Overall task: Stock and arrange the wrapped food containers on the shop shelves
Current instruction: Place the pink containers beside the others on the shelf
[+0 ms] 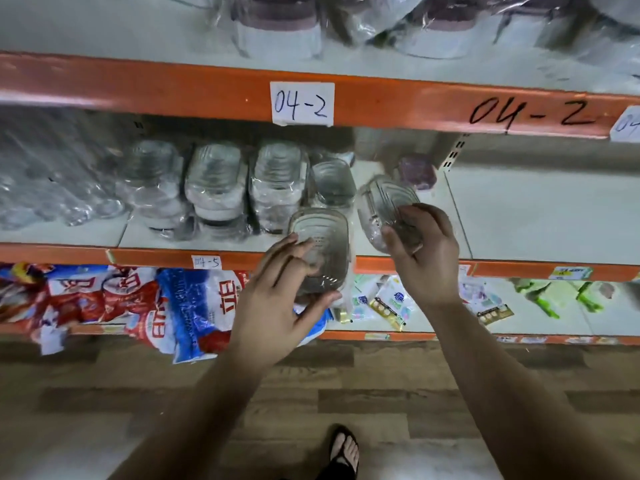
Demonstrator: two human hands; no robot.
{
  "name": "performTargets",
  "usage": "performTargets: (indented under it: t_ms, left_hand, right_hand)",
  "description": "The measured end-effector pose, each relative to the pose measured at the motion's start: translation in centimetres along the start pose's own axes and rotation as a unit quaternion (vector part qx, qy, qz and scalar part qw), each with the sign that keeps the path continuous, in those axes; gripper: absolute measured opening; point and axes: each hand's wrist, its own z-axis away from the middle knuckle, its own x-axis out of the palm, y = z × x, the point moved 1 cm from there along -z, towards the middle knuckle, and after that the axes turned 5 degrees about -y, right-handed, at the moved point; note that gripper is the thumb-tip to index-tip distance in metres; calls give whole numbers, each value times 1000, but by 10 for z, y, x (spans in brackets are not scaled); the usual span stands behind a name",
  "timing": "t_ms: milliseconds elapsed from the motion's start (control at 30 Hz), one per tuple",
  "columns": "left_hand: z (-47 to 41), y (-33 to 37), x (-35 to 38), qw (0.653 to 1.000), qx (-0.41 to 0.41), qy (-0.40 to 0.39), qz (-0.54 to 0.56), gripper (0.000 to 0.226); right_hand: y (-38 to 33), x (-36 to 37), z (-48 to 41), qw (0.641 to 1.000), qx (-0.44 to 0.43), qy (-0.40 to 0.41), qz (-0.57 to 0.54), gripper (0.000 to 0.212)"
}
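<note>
Near container (322, 237) is gripped by left hand (277, 292), tilted container (381, 202) by right hand (427, 258); both are best set upright beside the stocked row (214, 181).

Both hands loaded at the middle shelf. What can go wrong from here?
1. The left hand holds its wrapped container out over the shelf's front lip; the wrap looks slick, so it may slip and drop to the floor.
2. The right hand holds a second container tilted, close to the stacked packs; pushing it in could knock them askew.
3. With both hands full, nothing is free to steady a leaning stack.
</note>
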Motion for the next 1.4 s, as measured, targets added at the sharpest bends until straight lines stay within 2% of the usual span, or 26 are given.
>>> performTargets:
  t_ms: [233, 400, 533, 733, 867, 1067, 1267, 1400]
  left_hand:
    - [-14, -23, 47, 999, -11, 41, 12, 38]
    - [-25, -32, 66, 998, -11, 60, 6, 37]
    - [-30, -34, 72, 999, -15, 46, 20, 37]
    - [-28, -36, 78, 999, -15, 43, 18, 39]
    - [-24, -34, 80, 999, -14, 35, 4, 43]
    - [-23, -27, 74, 999, -5, 34, 22, 38]
    - [-47, -18, 71, 999, -11, 48, -4, 38]
    - [-80, -19, 71, 997, -66, -16, -34, 41]
  right_hand:
    - [22, 52, -70, 997, -57, 32, 40, 33]
    - [24, 79, -129, 988, -83, -43, 127, 41]
    - [22, 102, -173, 965, -129, -76, 214, 32]
    - [9, 127, -213, 969, -95, -90, 210, 33]
    - [13, 134, -210, 959, -95, -157, 216, 31]
    - [32, 108, -186, 973, -134, -106, 152, 34]
    - [69, 81, -144, 982, -65, -108, 144, 37]
    - [89, 69, -120, 984, -41, -117, 131, 35]
